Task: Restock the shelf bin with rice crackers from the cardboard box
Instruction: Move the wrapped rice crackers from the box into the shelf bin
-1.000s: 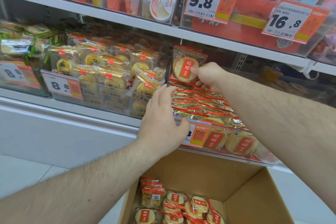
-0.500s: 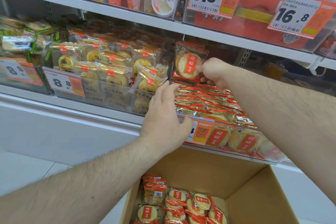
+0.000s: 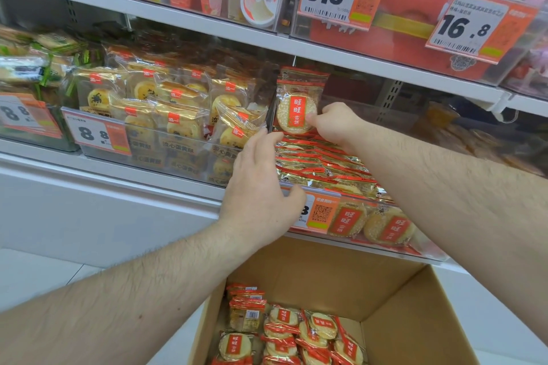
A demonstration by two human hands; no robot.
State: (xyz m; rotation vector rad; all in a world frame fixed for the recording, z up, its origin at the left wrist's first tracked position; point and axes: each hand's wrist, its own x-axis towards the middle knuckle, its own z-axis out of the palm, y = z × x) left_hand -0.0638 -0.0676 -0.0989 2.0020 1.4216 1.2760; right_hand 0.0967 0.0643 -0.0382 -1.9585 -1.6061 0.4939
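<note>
The person is working at the placing step: the right hand [image 3: 333, 124] is pinching an upright rice cracker packet [image 3: 297, 107] at its lower right edge, thumb on the front, and standing it at the back of the shelf bin [image 3: 382, 234]. The left hand [image 3: 261, 187] is resting on the bin's front left corner, its fingers [image 3: 261, 142] lying fairly straight along the row of packets [image 3: 320, 163] and its thumb hooking over the front lip by the price tag [image 3: 321, 213]; it looks to be steadying the row, not gripping a packet. More rice crackers are sitting below in the cardboard box [image 3: 415, 320], so restocking is probably only partway along.

The next move is likely calling for the right hand to release the packet so it leans against its neighbours, then reach down into the box for more.

The bin's rear and right end are disappearing behind the right forearm and glare on the clear plastic, the right hand's remaining fingers are hidden behind the packet, and the box's near edge is cut off by the frame
</note>
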